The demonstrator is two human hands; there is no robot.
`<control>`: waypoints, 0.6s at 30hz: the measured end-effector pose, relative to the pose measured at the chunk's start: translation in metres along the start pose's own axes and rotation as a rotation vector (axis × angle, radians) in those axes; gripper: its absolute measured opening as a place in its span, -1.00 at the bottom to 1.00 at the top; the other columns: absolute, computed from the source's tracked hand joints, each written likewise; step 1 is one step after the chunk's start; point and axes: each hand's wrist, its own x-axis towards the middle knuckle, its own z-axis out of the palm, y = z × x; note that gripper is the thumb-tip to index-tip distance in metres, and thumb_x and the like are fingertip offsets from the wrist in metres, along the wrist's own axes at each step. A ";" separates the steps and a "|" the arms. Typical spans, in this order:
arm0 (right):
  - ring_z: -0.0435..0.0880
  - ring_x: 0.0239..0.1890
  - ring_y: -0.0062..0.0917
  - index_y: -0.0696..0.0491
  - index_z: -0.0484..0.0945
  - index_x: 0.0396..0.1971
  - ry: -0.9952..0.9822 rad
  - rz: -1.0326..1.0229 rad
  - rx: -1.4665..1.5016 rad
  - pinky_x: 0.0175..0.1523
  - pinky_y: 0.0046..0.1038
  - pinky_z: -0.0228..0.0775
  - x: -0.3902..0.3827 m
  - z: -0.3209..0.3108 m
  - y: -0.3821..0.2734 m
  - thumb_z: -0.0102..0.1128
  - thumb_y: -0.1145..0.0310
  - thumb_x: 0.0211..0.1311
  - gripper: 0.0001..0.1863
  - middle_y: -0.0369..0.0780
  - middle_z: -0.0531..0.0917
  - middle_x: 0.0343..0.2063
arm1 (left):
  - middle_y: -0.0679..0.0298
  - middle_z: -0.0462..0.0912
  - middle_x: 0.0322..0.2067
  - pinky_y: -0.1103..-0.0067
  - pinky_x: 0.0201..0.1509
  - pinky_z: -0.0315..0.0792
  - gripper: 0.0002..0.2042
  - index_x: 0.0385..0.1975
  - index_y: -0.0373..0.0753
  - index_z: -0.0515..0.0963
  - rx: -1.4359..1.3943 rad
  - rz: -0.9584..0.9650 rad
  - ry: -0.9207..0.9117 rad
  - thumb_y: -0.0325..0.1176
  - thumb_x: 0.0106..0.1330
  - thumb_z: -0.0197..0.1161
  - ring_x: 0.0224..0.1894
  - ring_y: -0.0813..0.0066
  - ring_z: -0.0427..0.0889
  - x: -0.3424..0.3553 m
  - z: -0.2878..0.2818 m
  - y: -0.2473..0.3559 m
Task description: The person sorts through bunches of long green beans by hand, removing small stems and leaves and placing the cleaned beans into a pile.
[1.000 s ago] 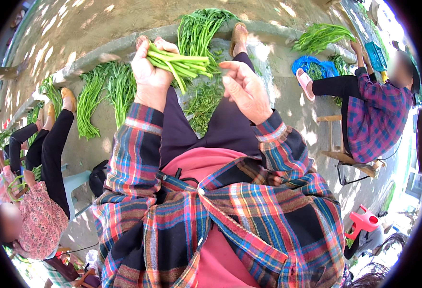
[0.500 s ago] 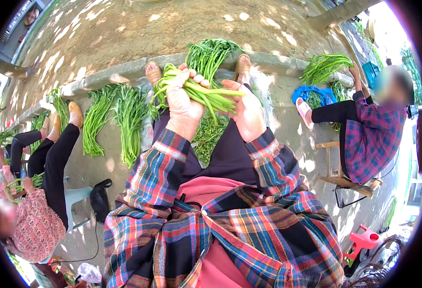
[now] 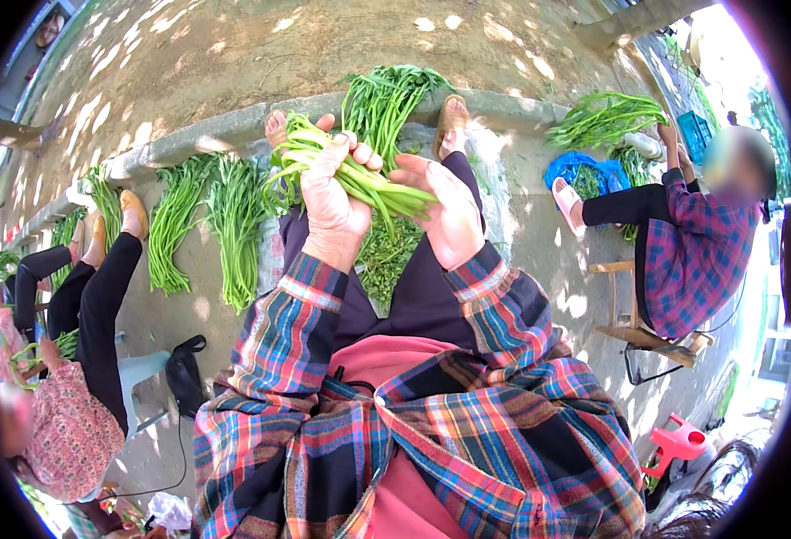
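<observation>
My left hand point(image 3: 334, 198) is closed round the middle of a bunch of long green leafy stems point(image 3: 295, 162), held above my lap. The bunch's leafy end sticks out to the left, and its pale stem ends point right. Beside those ends is my right hand point(image 3: 454, 216), palm toward me and fingers stretched, touching the stem ends without gripping them. Beyond my hands, a larger pile of leafy greens point(image 3: 386, 103) lies between my sandalled feet. Loose trimmed greens point(image 3: 382, 265) show low between my knees.
More bundles of greens point(image 3: 236, 225) lie on the ground to the left, along a concrete kerb point(image 3: 202, 139). A co-worker point(image 3: 701, 234) at right holds greens near a blue plastic bag point(image 3: 604, 180). Another person point(image 3: 72, 422) sits at left by a black bag point(image 3: 185, 375). A red stool point(image 3: 674, 445) stands lower right.
My right hand has moved slightly left, its fingers now closer over the stem ends. My left hand and the bunch have shifted a little left and are still held.
</observation>
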 end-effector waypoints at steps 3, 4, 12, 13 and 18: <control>0.57 -0.19 -0.52 0.16 0.43 -0.04 0.032 -0.021 0.006 -0.08 -0.52 0.39 0.003 0.003 0.003 -0.13 0.18 0.34 -0.62 -0.20 0.59 -0.24 | 0.29 0.40 -0.45 0.52 -0.29 0.38 -0.67 -0.04 -0.20 0.29 0.016 0.024 0.012 -0.53 0.19 0.11 -0.44 0.51 0.38 -0.003 0.001 -0.010; 0.58 -0.23 -0.55 0.17 0.45 -0.08 0.084 -0.044 0.027 -0.15 -0.57 0.40 0.003 0.005 0.006 -0.13 0.22 0.34 -0.65 -0.21 0.60 -0.29 | 0.28 0.40 -0.45 0.52 -0.29 0.39 -0.65 -0.02 -0.20 0.27 0.031 0.031 -0.001 -0.54 0.18 0.11 -0.44 0.51 0.38 -0.004 0.001 -0.015; 0.55 -0.26 -0.61 0.20 0.46 -0.13 0.201 -0.154 0.097 -0.22 -0.60 0.38 0.009 -0.011 0.019 -0.14 0.30 0.31 -0.69 -0.23 0.58 -0.25 | 0.26 0.43 -0.50 0.50 -0.35 0.47 -0.59 0.02 -0.23 0.19 0.129 0.029 0.088 -0.50 0.21 0.16 -0.47 0.47 0.47 -0.011 0.013 -0.041; 0.55 -0.25 -0.61 0.20 0.45 -0.12 0.196 -0.153 0.123 -0.21 -0.59 0.38 0.009 -0.011 0.020 -0.14 0.31 0.31 -0.69 -0.24 0.57 -0.25 | 0.26 0.44 -0.50 0.49 -0.36 0.48 -0.60 0.01 -0.24 0.19 0.130 0.015 0.106 -0.50 0.21 0.16 -0.48 0.47 0.48 -0.009 0.017 -0.040; 0.53 -0.25 -0.62 0.15 0.42 -0.07 0.051 -0.085 0.109 -0.16 -0.54 0.40 0.007 0.002 0.015 -0.09 0.33 0.30 -0.71 -0.28 0.55 -0.26 | 0.24 0.46 -0.48 0.50 -0.41 0.50 -0.68 -0.05 -0.27 0.22 0.231 -0.090 0.111 -0.54 0.23 0.09 -0.51 0.45 0.50 0.006 0.022 -0.006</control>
